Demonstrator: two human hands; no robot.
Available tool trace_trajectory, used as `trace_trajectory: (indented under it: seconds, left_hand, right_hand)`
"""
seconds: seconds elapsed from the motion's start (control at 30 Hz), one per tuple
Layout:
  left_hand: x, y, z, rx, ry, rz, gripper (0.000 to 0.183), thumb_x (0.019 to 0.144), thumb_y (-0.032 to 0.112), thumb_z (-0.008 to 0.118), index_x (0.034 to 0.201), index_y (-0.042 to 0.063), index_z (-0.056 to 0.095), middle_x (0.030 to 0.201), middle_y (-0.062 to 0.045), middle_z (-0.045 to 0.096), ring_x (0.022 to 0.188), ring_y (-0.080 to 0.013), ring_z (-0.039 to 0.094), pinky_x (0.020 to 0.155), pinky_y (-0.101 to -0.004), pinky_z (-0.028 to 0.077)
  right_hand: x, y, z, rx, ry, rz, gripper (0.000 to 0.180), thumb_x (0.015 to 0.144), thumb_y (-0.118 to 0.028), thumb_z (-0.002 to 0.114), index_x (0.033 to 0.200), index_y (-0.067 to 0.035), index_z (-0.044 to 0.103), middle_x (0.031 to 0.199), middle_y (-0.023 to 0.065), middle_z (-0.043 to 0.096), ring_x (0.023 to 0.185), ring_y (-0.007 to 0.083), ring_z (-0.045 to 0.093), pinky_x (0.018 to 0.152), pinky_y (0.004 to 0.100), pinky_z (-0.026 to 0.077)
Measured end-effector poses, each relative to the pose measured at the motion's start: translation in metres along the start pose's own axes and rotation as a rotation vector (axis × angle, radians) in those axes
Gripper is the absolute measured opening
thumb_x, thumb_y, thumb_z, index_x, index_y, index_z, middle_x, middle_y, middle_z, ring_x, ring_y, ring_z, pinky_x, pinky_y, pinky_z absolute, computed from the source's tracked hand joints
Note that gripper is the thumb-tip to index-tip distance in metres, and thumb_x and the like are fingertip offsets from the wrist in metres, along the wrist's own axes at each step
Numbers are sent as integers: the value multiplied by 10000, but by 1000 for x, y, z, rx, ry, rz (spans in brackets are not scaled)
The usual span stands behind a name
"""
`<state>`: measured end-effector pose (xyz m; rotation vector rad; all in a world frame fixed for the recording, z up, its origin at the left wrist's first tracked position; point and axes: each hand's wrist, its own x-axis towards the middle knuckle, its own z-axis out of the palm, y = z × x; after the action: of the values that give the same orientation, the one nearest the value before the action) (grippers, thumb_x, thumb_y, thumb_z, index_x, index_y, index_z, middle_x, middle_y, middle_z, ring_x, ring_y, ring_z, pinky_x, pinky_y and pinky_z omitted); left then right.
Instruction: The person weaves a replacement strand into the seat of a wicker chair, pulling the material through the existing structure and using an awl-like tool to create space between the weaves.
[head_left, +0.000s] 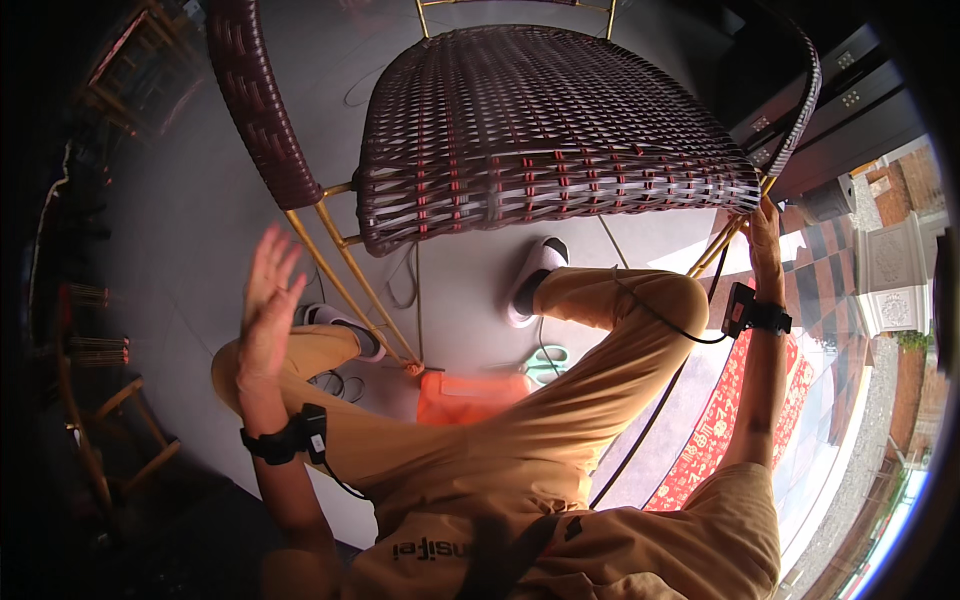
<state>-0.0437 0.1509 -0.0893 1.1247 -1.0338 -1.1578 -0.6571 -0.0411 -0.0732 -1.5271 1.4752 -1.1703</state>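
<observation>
A dark brown woven rattan-style chair seat (547, 135) with red strands among its weave fills the upper middle, in front of my knees. My right hand (763, 232) grips the gold metal chair frame (716, 247) at the seat's right front corner; its fingers are partly hidden. To the left, my left hand (268, 311) is raised with nothing in it, fingers apart and slightly blurred. It is beside the left gold chair leg (330, 259), below the wrapped left armrest (262, 112). The right armrest (799, 105) curves up above my right hand.
Between my legs, an orange-red plastic sheet or bag (472, 397) and green-handled scissors (550, 364) lie on the grey floor. Thin dark strands (337, 386) are scattered there. A patterned red mat (701, 450) lies right; a wooden chair frame (127, 427) stands left.
</observation>
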Motion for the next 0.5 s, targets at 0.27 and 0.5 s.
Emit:
trace_trajectory:
  seconds: [0.27, 0.5]
  left_hand:
    - [68, 95, 71, 343, 78, 271, 578, 869, 279, 584, 1306, -28, 365, 1231, -180, 497, 1155, -253, 487, 1003, -365, 359]
    - [46, 97, 111, 339, 555, 300, 203, 750, 44, 673, 923, 8, 574, 765, -26, 554, 605, -88, 490, 624, -214, 401]
  right_hand:
    - [-12, -22, 9, 266, 173, -55, 372, 896, -402, 540, 1004, -46, 546, 858, -2, 541, 779, 82, 496, 745, 240, 396]
    - [-9, -84, 3, 127, 391, -35, 243, 810, -265, 663, 743, -78, 525, 668, -33, 424, 632, 65, 415, 619, 218, 306]
